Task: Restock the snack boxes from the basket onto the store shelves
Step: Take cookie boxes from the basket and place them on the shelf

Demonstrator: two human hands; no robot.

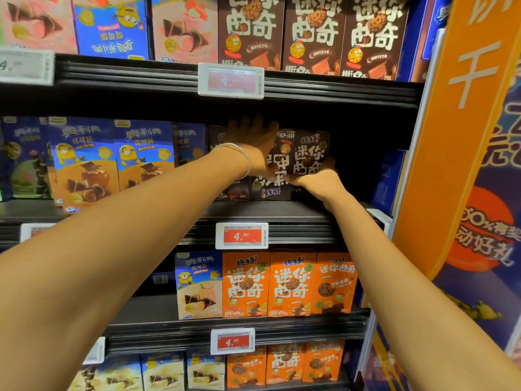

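Both my arms reach into the middle shelf. My left hand, with a thin bracelet on the wrist, lies over the top left of a dark brown cookie box held upright above the shelf board. My right hand grips the same box from below. Under and left of it stands another dark brown box, printed upside down, with more dark boxes behind my left wrist. The basket is out of view.
Blue cone-snack boxes fill the left of the middle shelf. Dark brown boxes line the shelf above, orange boxes the shelf below. Price tags clip to the shelf edges. An orange banner borders the right side.
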